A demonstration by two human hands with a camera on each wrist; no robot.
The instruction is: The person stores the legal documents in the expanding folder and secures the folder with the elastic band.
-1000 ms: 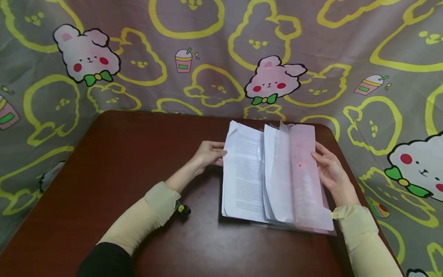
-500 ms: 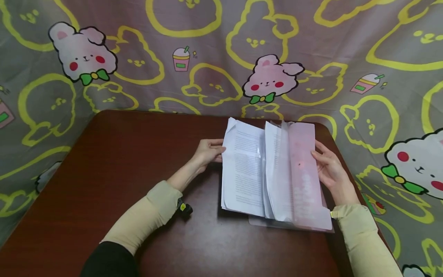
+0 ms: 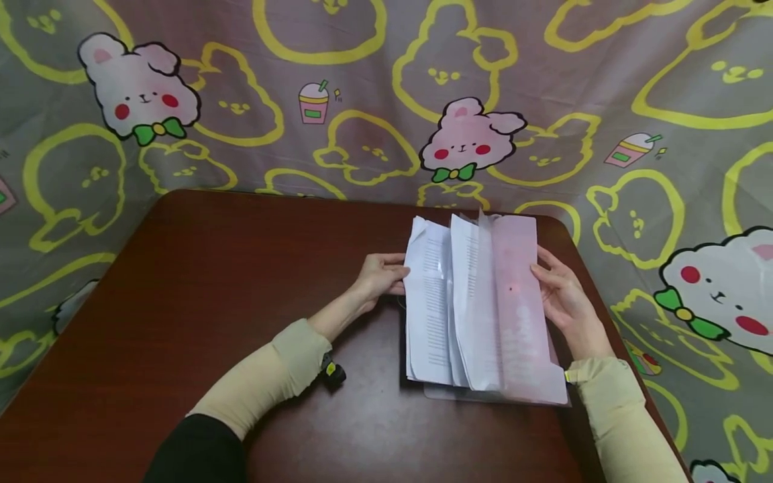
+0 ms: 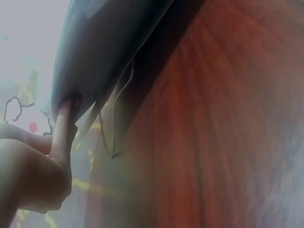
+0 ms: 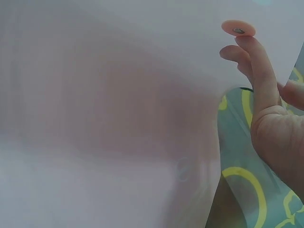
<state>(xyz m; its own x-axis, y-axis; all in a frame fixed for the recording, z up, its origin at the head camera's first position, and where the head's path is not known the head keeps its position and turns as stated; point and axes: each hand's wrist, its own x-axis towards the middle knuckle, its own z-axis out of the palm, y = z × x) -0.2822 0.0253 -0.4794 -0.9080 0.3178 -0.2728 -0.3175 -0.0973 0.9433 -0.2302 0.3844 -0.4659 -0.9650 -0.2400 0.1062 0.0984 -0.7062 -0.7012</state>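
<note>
A translucent pink document folder (image 3: pixel 522 329) is held up over the right side of the table, with printed sheets (image 3: pixel 430 315) fanned out on its left. My left hand (image 3: pixel 382 276) pinches the left edge of the sheets, thumb in front; in the left wrist view a finger presses their shaded back. At the folder's right edge, my right hand (image 3: pixel 566 302) grips it between thumb and fingers. The right wrist view has a round pink button (image 5: pixel 238 29) on the folder, by a fingertip. A thin cord (image 4: pixel 114 118) hangs in a loop below the sheets in the left wrist view.
The dark red-brown table (image 3: pixel 253 268) has rounded back corners. Behind and beside it hangs a curtain (image 3: pixel 350 60) printed with cartoon rabbits. A small black device (image 3: pixel 334 371) sits at the left sleeve's cuff.
My left hand has moved right with the edge of the sheets, so the left bundle looks narrower and nearer the folder. My right hand keeps its grip on the folder's edge.
</note>
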